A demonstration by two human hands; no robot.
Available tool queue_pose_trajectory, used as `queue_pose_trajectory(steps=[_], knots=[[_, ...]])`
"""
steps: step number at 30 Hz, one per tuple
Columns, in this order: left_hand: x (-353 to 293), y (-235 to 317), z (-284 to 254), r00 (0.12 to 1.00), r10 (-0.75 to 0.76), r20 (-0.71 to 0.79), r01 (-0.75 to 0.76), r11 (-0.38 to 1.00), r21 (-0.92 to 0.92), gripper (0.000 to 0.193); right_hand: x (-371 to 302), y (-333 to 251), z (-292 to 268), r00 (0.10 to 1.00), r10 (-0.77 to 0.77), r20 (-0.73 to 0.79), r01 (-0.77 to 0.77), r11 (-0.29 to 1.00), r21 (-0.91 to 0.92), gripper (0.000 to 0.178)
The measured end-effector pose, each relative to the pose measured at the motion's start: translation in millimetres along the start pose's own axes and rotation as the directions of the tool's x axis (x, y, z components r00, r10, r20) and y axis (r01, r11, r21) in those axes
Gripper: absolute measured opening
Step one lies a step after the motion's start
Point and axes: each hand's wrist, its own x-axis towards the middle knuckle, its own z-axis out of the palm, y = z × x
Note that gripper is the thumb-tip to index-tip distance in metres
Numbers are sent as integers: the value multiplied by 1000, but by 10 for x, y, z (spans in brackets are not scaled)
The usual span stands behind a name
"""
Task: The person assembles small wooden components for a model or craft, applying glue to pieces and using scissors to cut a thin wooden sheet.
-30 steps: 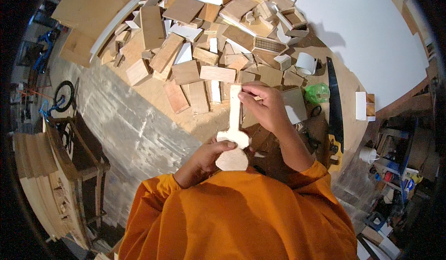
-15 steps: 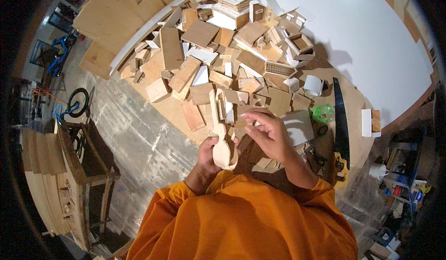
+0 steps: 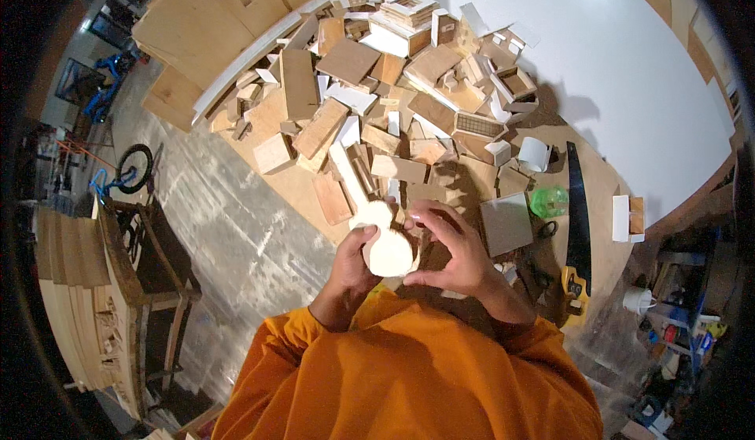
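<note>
A small guitar-shaped wooden piece (image 3: 389, 251) with a long narrow neck is gripped by my left hand (image 3: 350, 271) in front of my chest. Its pale, broad face is turned up and the neck points away, slightly left. My left thumb lies on the edge of the body; the other fingers are partly hidden beneath. Close along the body's right side is my right hand (image 3: 464, 259), its thumb and fingers curved but apart. Whether its thumb touches the lower edge is unclear. Beyond both hands lies a heap of wooden offcuts (image 3: 322, 125).
Right of the heap lie a handsaw (image 3: 578, 212) with a yellow handle, a green plastic container (image 3: 549, 202), a white cup (image 3: 535, 154) and a small white box (image 3: 628, 218). A white panel (image 3: 645, 70) stretches behind. A wooden stand (image 3: 145, 283) is at left, near a bicycle wheel (image 3: 134, 169).
The guitar-shaped piece has turned so its broad face shows and its neck leans further left. My right hand has come down and closer to the body, with the thumb lower.
</note>
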Motion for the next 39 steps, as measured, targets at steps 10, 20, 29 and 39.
queue_pose_trajectory(steps=[10, 20, 29, 39], knots=[[-120, 77, -118, 971, -40, 236, 36, 999, 23, 62, 82, -208, -78, 983, -169, 72, 167, 985, 28, 93], [-325, 144, -45, 950, -166, 265, 62, 930, 362, 66, 46, -325, -190, 962, -266, 60, 254, 955, 152, 76], [-204, 27, 26, 979, -160, 124, 106, 927, 360, 53, 43, -282, -161, 986, -159, 45, 156, 986, 58, 62], [-146, -70, 71, 944, -274, -185, 309, 930, 199, 38, -5, 143, 17, 999, 22, -32, -18, 991, 131, 43]])
